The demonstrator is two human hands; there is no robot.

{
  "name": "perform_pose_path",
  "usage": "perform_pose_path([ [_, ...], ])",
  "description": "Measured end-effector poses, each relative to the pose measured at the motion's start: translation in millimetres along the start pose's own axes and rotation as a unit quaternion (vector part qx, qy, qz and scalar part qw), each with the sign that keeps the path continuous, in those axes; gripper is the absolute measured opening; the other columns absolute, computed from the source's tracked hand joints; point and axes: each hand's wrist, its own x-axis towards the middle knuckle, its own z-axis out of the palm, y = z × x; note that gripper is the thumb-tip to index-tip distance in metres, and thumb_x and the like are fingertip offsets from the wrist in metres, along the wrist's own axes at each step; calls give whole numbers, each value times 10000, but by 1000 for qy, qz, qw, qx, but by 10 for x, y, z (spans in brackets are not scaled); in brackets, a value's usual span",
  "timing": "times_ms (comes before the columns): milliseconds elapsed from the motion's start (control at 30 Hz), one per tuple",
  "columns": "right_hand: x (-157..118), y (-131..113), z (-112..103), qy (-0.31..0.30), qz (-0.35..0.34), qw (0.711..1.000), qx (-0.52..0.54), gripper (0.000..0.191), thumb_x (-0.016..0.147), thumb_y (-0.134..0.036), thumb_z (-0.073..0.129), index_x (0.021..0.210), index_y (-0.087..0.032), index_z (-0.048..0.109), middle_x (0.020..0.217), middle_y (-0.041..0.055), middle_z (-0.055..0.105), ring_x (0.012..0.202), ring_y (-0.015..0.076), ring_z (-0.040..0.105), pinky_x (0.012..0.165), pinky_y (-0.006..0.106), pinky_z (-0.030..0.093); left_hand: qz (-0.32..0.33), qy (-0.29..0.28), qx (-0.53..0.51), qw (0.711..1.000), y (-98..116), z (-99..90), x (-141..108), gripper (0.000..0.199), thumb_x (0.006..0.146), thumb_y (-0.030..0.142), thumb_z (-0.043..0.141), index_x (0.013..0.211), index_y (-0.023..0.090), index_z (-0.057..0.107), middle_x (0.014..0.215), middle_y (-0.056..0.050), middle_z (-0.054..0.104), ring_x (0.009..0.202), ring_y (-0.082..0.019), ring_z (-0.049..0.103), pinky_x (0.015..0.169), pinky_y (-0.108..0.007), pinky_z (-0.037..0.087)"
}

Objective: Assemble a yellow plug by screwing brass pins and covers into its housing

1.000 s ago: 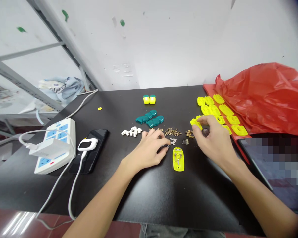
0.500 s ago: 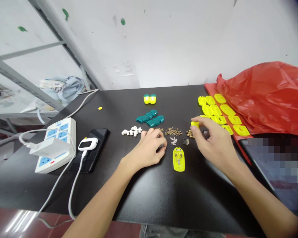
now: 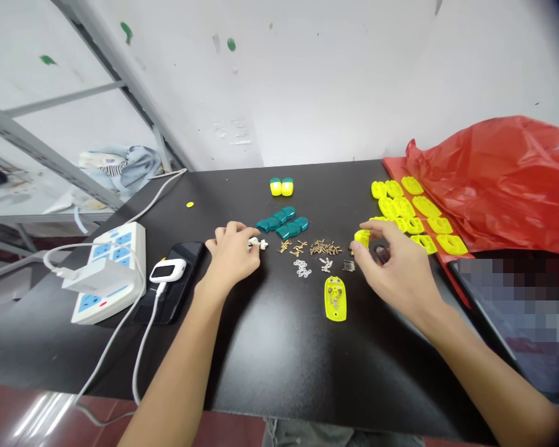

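Note:
My left hand [image 3: 234, 256] is over the small white parts [image 3: 259, 244], fingers curled down; whether it grips one is hidden. Between the thumb and fingers of my right hand [image 3: 400, 267] is a small yellow part [image 3: 362, 238], held just above the table. A yellow shell [image 3: 335, 299] with metal pieces inside lies open side up between my hands. Behind it are brass screws [image 3: 325, 248], small silver parts [image 3: 326, 265], thin pins [image 3: 349, 266] and pale flat links [image 3: 302, 268]. Brass pieces [image 3: 299, 248] lie left of the screws.
Green covers [image 3: 286, 222] and two yellow-green pieces [image 3: 281, 186] sit further back. Yellow shells [image 3: 403, 207] lie at right by a red bag [image 3: 503, 180]. A power strip [image 3: 135, 236], phone [image 3: 193, 254] and white cabled device [image 3: 168, 270] are at left.
My left hand has moved left from beside the brass pieces to the white parts, uncovering the pale links. The yellow part in my right hand has tilted and shifted slightly.

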Motion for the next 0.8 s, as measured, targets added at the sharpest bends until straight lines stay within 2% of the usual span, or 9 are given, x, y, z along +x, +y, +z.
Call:
perform_pose_path([
  [167, -15, 5, 4, -5, -3, 1000, -5, 273, 881, -335, 650, 1118, -200, 665, 984, 77, 745, 826, 221, 706, 808, 366, 550, 16, -39, 8, 999, 23, -3, -5, 362, 863, 306, 591, 1200, 293, 721, 1391, -137, 518, 1225, -430, 447, 960, -630, 380],
  [367, -22, 2, 6, -12, -5, 1000, -11, 270, 891, -352, 642, 1115, -203, 667, 979, 78, 746, 773, 213, 694, 778, 364, 550, 31, -58, 5, 998, 30, 9, 2, 292, 908, 281, 573, 1149, 283, 738, 1361, -138, 544, 1199, -403, 469, 944, -610, 380],
  [500, -17, -7, -9, -4, -8, 1000, -5, 257, 896, -352, 644, 1107, -208, 669, 963, 67, 751, 768, 206, 696, 757, 351, 553, 33, -24, -18, 999, 40, -41, 2, 212, 894, 298, 610, 1062, 252, 730, 1312, -126, 593, 1198, -387, 501, 954, -582, 390],
  [567, -11, -4, -26, 4, -11, 1000, 0, 260, 900, -354, 647, 1115, -210, 674, 972, 66, 757, 782, 208, 703, 752, 351, 555, 57, 15, -81, 995, 89, -74, -16, 201, 899, 299, 608, 1061, 229, 704, 1227, -107, 656, 1150, -340, 564, 963, -541, 423],
  [600, -7, -2, -38, 6, -9, 1000, 7, 269, 902, -361, 650, 1125, -212, 678, 982, 69, 760, 795, 213, 708, 740, 350, 556, 82, 30, -136, 987, 129, -81, -34, 202, 904, 297, 608, 1071, 220, 689, 1156, -90, 692, 1089, -300, 609, 955, -504, 451],
  [667, 1, -2, -64, 2, 7, 999, 41, 301, 896, -376, 667, 1152, -219, 687, 1005, 76, 768, 826, 223, 717, 699, 342, 557, 138, 35, -284, 948, 246, -61, -94, 216, 894, 299, 649, 1088, 208, 676, 979, -49, 733, 904, -212, 674, 886, -399, 521],
  [733, 8, -21, -93, -16, 38, 994, 99, 329, 871, -379, 703, 1164, -231, 701, 1000, 74, 776, 839, 225, 724, 640, 318, 553, 183, 14, -420, 889, 394, 3, -179, 226, 869, 273, 694, 1081, 194, 681, 911, -34, 735, 812, -171, 685, 801, -331, 560],
  [800, 14, -68, -122, -56, 62, 982, 169, 314, 840, -362, 736, 1129, -238, 723, 965, 65, 785, 829, 218, 728, 601, 296, 549, 203, -24, -494, 845, 544, 86, -272, 237, 852, 230, 717, 1083, 182, 695, 885, -33, 731, 783, -154, 686, 764, -305, 581],
])
